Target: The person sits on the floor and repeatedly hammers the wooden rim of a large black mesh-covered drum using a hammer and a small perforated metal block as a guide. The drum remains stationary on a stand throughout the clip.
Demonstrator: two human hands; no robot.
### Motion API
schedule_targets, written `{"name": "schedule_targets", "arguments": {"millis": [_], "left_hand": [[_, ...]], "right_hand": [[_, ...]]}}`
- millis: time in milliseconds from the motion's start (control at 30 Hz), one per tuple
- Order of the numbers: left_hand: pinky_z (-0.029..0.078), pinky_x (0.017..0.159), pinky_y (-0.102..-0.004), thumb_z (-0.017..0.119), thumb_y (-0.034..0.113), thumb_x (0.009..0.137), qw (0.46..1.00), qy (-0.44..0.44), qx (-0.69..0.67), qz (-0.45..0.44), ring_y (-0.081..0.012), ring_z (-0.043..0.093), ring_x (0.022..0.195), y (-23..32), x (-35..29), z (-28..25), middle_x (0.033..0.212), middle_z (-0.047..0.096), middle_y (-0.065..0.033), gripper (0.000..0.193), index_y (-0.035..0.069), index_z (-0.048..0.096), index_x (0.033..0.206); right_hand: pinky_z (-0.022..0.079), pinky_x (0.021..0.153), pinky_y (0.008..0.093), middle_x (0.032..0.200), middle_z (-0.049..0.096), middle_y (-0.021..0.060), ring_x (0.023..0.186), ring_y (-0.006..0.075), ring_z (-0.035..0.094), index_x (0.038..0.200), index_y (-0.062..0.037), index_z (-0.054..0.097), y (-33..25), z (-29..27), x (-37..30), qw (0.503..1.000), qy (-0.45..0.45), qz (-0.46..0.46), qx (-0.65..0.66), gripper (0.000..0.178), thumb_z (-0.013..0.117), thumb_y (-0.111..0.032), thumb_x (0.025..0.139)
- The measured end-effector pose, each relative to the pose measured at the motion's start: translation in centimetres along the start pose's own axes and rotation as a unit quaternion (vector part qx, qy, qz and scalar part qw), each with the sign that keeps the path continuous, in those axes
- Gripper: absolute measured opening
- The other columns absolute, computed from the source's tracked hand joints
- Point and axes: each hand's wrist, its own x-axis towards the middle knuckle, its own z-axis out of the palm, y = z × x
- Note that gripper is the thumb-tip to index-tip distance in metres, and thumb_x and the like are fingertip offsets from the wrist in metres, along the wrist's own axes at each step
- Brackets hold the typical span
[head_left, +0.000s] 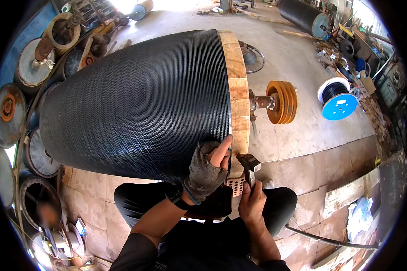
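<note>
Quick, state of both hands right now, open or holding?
Left hand: curled at the edge of the black roller; any grip unclear.
Right hand: closed, holding a hammer.

And it's deep black on the big roller [135, 104], finely striped all over, with honey-yellow on its wooden end [238, 77]! Mustard-orange pulley [282, 102], ringed with grooves; bright blue spool [337, 109] over there. Dark grey glove [202, 174], black trousers [281, 203], reddish brick [235, 184] dotted with holes!
</note>
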Motion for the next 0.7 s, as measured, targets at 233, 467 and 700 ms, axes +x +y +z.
{"name": "schedule_targets", "arguments": {"millis": [233, 467, 700], "left_hand": [[0.05, 0.076, -0.0361, 0.067, -0.01, 0.071, 0.998, -0.032, -0.027, -0.055, -0.021, 0.062, 0.076, 0.5, 2.4, -1.2, 0.08, 0.064, -0.0033, 0.07, 0.002, 0.05, 0.138], [0.047, 0.076, -0.0395, 0.07, -0.004, 0.067, 0.998, 0.008, 0.021, -0.052, -0.0231, 0.059, 0.077, 0.9, 2.7, 1.0, 0.082, 0.061, -0.0044, 0.081, -0.003, 0.04, 0.142], [0.046, 0.079, -0.0416, 0.072, -0.002, 0.069, 0.998, 0.011, 0.033, -0.055, -0.0239, 0.057, 0.077, 0.7, 2.8, 1.5, 0.081, 0.059, -0.0054, 0.085, -0.005, 0.035, 0.145]], "right_hand": [[0.051, 0.058, 0.0453, 0.082, 0.064, 0.0252, 0.07, 0.045, 0.065, 0.112, 0.003, 0.053, -0.4, 0.0, 1.0, 1.0, -0.004, -0.004, 0.004, 0.023, 0.062, -0.011, 0.097], [0.051, 0.059, 0.0479, 0.079, 0.064, 0.026, 0.068, 0.0474, 0.064, 0.111, 0.0028, 0.053, -2.6, -0.9, 2.2, 0.999, 0.014, -0.037, 0.006, 0.02, 0.06, -0.009, 0.097], [0.05, 0.055, 0.0499, 0.073, 0.061, 0.0278, 0.066, 0.0493, 0.063, 0.106, 0.0041, 0.049, -3.9, -2.1, 3.4, 0.999, 0.005, -0.04, -0.036, 0.019, 0.059, -0.008, 0.095]]}}
